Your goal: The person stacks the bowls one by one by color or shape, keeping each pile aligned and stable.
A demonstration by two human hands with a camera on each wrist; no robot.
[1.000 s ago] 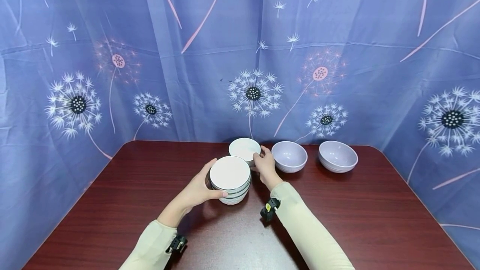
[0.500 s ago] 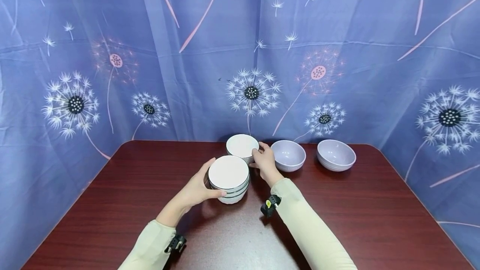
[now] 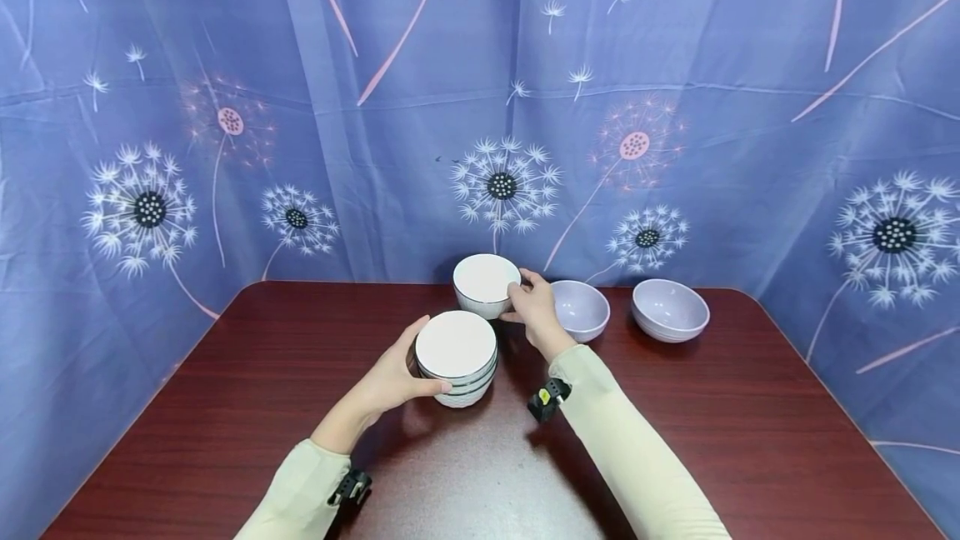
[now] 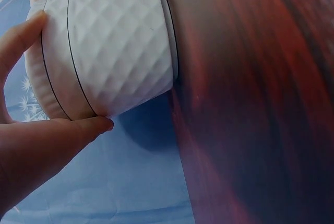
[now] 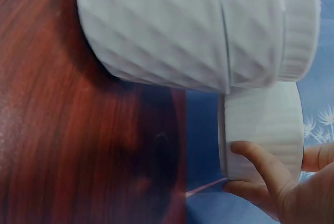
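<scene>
My left hand grips a stack of white bowls, thin dark lines at their rims, standing on the table. In the left wrist view, thumb and fingers pinch the stack near its upper rims; the lower bowl has a diamond-pattern wall. Just behind it, my right hand holds a single white bowl by its right side, thumb at the rim. The right wrist view has this bowl raised off the table, its wall finely ribbed, fingers curled under its base.
Two pale lilac bowls stand at the back right, one partly behind my right hand and the other farther right. The dark red wooden table ends at a blue dandelion-print curtain.
My right hand has lifted the single white bowl from the table, up behind the stack. The left hand has stayed on the stack, which stands where it was.
</scene>
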